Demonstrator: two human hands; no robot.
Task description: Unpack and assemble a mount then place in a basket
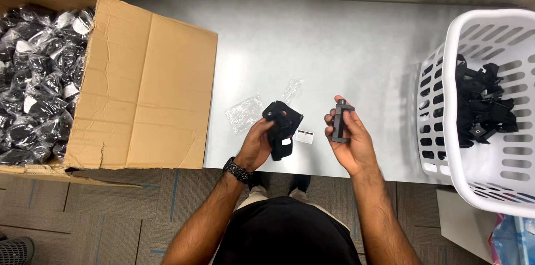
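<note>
My left hand (257, 145), with a black watch on the wrist, holds a black folded plastic bracket part (283, 125) above the near edge of the grey table (334, 47). My right hand (352, 141) grips a dark grey clamp-like part (339, 122) upright, thumb on its side. The two parts are apart, about a hand's width from each other. Between the hands lies a small white card (304, 136) on the table.
Two crumpled clear plastic bags (244, 113) lie just beyond my left hand. A big open cardboard box (145, 92) on the left holds several bagged black parts (39, 81). A white laundry basket (462, 148) on the right holds several loose black parts (482, 103).
</note>
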